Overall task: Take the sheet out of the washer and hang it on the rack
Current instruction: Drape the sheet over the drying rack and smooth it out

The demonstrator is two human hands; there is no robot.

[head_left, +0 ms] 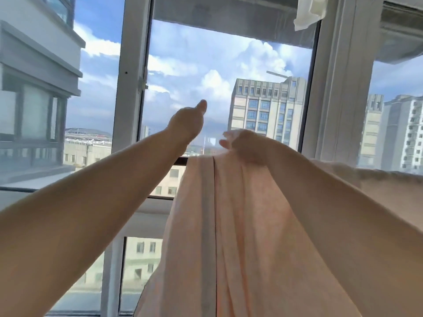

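A pale pink sheet (240, 236) hangs in long folds over a dark rack bar (182, 160), which shows only as a short stub left of the cloth. My right hand (242, 145) rests on the sheet's top edge at the bar, fingers curled onto the fabric. My left hand (187, 120) is raised above and left of the sheet, free of it, holding nothing, its fingers hidden behind the back of the hand. To the right, more of the sheet (389, 191) drapes along the bar. No washer is in view.
Directly behind the sheet stand tall windows with white frames (130, 88) and, at the right, (338, 88). A white cloth (309, 10) hangs at the top right. City buildings and sky lie beyond the glass.
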